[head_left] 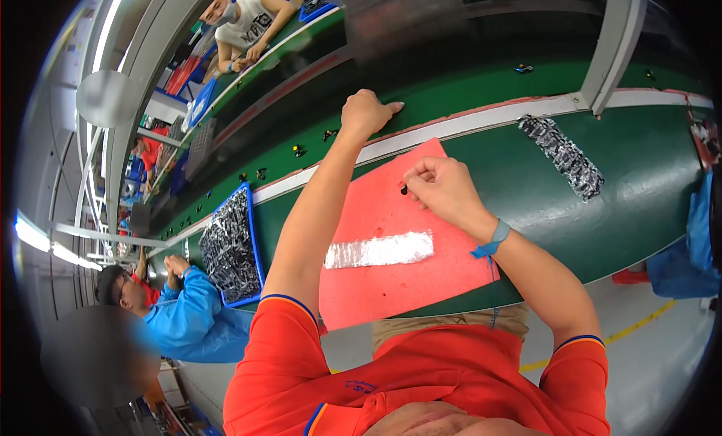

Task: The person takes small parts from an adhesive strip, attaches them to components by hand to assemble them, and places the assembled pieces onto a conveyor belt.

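Observation:
My left hand (367,114) reaches over the far green belt, its thumb stretched out to the right and apart from the hand. Its other fingers bend down out of sight, and I see nothing held in it. Above the red mat (361,301), my right hand (444,186) pinches a small black part (404,189) between thumb and fingertips. A blue wrist strap (492,240) with a cord circles my right wrist. Below that hand, a silvery strip (380,250) made of rows of small shiny pieces lies across the mat.
A blue tray (256,244) of black-and-silver pieces stands left, beside a person in blue (188,316). A black-and-silver strip (562,158) lies right on the green bench. Small yellow-and-black parts (298,150) dot the belt. A white post (617,49) rises at the belt's edge.

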Demonstrator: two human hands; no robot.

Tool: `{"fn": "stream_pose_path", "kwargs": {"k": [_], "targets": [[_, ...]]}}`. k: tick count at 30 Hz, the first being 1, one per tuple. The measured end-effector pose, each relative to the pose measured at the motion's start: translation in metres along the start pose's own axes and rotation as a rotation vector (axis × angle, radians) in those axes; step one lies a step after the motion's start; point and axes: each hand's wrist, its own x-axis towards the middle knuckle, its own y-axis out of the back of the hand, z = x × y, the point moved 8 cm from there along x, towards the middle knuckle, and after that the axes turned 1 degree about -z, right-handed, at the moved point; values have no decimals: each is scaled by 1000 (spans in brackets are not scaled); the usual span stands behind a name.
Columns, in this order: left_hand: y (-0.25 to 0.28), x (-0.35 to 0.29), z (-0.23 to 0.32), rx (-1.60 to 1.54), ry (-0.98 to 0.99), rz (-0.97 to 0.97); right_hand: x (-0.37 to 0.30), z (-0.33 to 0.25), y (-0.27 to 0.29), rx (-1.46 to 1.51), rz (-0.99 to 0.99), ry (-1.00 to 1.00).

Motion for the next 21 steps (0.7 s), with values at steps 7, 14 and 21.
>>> {"fn": "stream_pose_path", "kwargs": {"k": [7,14,21], "targets": [[2,-23,-3,-111,-140,171,1,-4,12,74,88,26],[27,-115,-32,-591,-230,67,5,6,8,242,-20,-56],[-9,-178,-67,-895,-291,64,-8,2,-21,410,-95,-110]]}}
